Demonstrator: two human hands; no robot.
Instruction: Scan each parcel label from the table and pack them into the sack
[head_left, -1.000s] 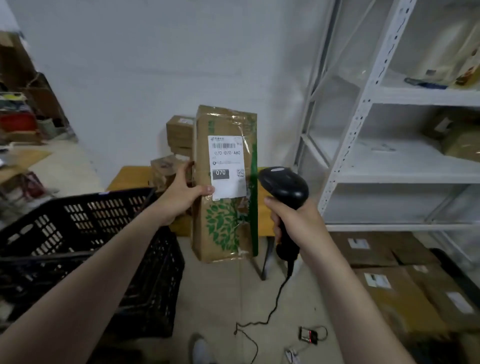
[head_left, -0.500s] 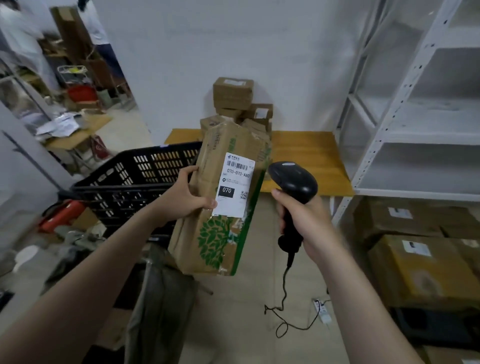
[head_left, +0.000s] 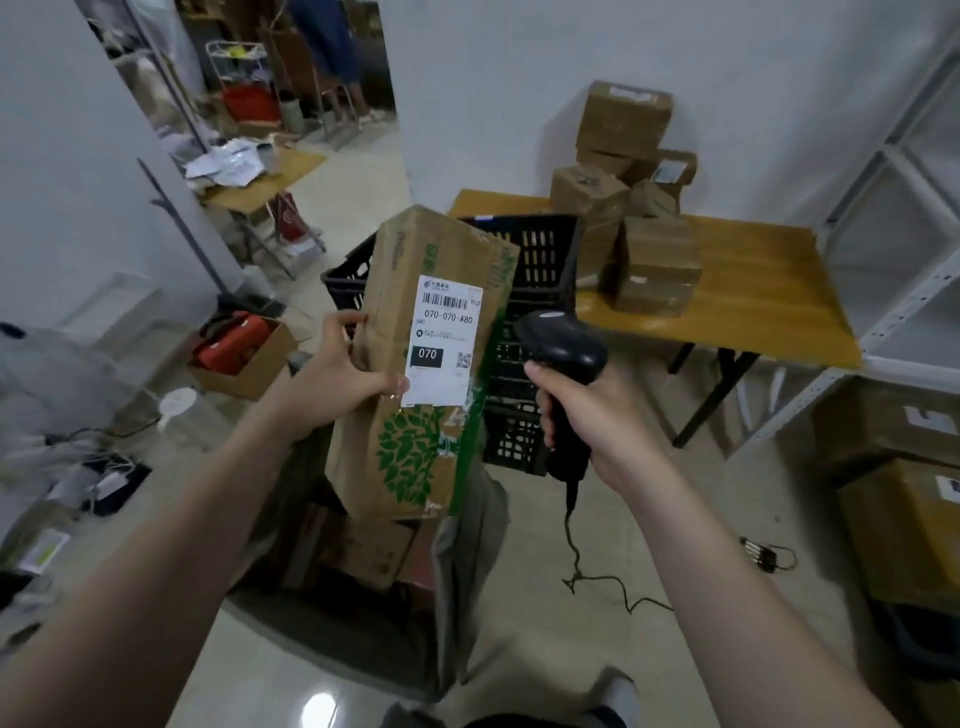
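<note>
While over the sack (head_left: 470, 566):
left hand (head_left: 340, 382): arm outstretched, clamped on tilted parcel (head_left: 415, 364)
right hand (head_left: 597, 415): wrapped round scanner (head_left: 563, 353), upright beside label (head_left: 444, 340)

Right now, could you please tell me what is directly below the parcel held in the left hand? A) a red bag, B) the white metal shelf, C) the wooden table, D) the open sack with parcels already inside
D: the parcel, in the grip of the left hand, hangs over the open sack, where other boxes show inside; the right hand holds the scanner beside it.
</note>
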